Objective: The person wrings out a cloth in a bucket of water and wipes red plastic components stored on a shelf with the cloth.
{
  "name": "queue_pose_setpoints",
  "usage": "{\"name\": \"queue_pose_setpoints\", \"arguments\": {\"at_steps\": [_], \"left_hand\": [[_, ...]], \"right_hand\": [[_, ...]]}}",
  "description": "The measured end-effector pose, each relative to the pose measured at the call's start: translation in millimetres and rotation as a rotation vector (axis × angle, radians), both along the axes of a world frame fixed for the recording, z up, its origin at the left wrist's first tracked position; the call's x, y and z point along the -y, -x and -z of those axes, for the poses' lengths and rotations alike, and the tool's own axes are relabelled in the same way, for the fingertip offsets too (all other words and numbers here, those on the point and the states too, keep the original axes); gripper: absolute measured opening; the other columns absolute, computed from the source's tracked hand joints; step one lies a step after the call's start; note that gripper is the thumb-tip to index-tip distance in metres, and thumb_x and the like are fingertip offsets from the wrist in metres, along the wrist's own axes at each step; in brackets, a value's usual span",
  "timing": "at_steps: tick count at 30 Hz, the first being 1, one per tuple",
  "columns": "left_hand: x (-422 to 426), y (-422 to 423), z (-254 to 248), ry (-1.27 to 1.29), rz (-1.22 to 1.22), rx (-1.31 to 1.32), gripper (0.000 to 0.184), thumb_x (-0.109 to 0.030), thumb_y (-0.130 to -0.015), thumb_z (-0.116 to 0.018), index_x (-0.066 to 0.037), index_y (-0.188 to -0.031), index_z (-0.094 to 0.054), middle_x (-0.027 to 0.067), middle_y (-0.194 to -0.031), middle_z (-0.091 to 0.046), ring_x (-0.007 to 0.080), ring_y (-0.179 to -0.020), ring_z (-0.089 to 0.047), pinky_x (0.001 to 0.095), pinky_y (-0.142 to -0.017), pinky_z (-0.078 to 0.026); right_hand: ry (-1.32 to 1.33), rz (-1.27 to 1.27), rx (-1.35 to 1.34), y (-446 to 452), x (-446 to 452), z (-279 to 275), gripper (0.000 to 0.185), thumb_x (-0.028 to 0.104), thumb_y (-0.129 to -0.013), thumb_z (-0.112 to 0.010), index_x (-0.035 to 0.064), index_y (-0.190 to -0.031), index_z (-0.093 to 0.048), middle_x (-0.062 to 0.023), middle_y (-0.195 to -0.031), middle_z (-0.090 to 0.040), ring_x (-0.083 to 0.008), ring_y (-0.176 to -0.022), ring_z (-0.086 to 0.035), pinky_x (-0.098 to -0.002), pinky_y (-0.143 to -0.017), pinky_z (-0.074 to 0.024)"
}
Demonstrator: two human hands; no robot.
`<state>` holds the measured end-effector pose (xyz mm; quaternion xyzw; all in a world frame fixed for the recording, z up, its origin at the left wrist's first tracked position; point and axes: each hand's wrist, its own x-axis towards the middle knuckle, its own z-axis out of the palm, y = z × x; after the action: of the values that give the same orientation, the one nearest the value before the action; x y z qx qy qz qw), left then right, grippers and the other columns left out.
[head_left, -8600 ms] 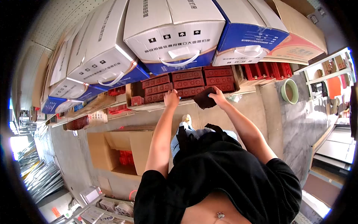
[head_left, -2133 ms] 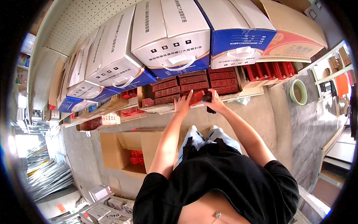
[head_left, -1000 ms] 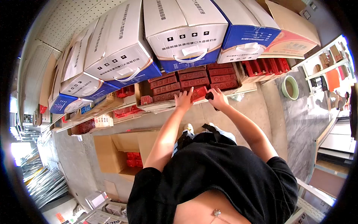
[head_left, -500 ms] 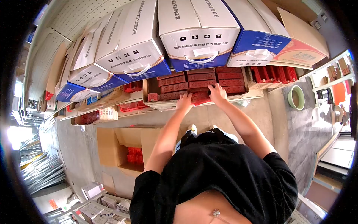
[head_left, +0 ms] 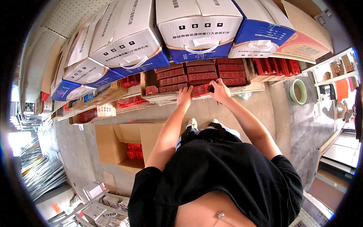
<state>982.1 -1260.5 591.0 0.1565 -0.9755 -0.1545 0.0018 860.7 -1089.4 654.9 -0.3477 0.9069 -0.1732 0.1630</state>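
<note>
An open cardboard box (head_left: 146, 81) on the shelf is packed with rows of long red plastic blocks (head_left: 202, 75) with round marks. At its front edge, one red plastic block (head_left: 199, 90) lies between my two hands. My left hand (head_left: 184, 97) is closed at the block's left end, thumb and fingers pinching it. My right hand (head_left: 220, 92) grips the right end, fingers curled over the top, with a dark gap showing under them. A short red piece (head_left: 152, 89) stands in the box's left front corner.
White-and-blue cartons (head_left: 200, 34) with handles line the shelf above. More red plastic boxes (head_left: 274, 67) fill a carton to the right. On the floor stands an open cardboard carton (head_left: 107, 143) with red pieces inside. A pale green bucket (head_left: 298, 92) is at the right.
The red block between my hands has turned, and its round-marked face now shows. Both hands have moved slightly up and left in view, and the whole view has shifted a little.
</note>
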Motion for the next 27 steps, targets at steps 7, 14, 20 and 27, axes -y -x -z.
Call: {"name": "queue_pose_setpoints", "arguments": {"at_steps": [7, 14, 20, 27], "left_hand": [[-4, -5, 9, 0.070, -0.002, -0.048, 0.067, -0.017, -0.064, -0.072, -0.014, -0.125, -0.043, 0.0067, -0.107, -0.051, 0.0286, -0.097, -0.048, 0.0359, -0.080, -0.047], [-4, 0, 1, 0.018, -0.055, 0.035, 0.071, -0.025, -0.061, -0.075, -0.016, -0.125, -0.045, 0.0075, -0.108, -0.053, 0.0298, -0.098, -0.050, 0.0373, -0.077, -0.049], [-1, 7, -10, -0.019, -0.049, 0.165, 0.072, -0.032, -0.065, -0.073, -0.019, -0.128, -0.041, 0.0073, -0.113, -0.051, 0.0308, -0.102, -0.050, 0.0386, -0.079, -0.049], [5, 1, 3, 0.123, 0.062, 0.034, 0.070, -0.032, -0.066, -0.073, -0.019, -0.126, -0.040, 0.0055, -0.102, -0.052, 0.0268, -0.098, -0.051, 0.0375, -0.074, -0.049]], "right_hand": [[-0.005, -0.119, -0.173, -17, 41, 18, 0.044, 0.021, -0.069, -0.066, 0.0124, -0.108, -0.049, -0.0129, -0.107, -0.042, -0.0297, -0.093, -0.054, -0.0393, -0.073, -0.0494], [-0.023, -0.138, -0.152, -20, 58, 33, 0.034, 0.007, -0.067, -0.059, 0.0074, -0.099, -0.051, -0.0154, -0.103, -0.044, -0.0312, -0.091, -0.054, -0.0409, -0.067, -0.0490], [0.003, -0.160, -0.080, -25, 44, 47, 0.030, 0.012, -0.067, -0.061, 0.0093, -0.096, -0.053, -0.0127, -0.101, -0.046, -0.0303, -0.088, -0.056, -0.0418, -0.068, -0.0485], [0.144, -0.059, 0.038, -35, -13, 27, 0.032, 0.023, -0.064, -0.066, 0.0126, -0.093, -0.055, -0.0093, -0.096, -0.051, -0.0282, -0.087, -0.056, -0.0413, -0.072, -0.0483]]}}
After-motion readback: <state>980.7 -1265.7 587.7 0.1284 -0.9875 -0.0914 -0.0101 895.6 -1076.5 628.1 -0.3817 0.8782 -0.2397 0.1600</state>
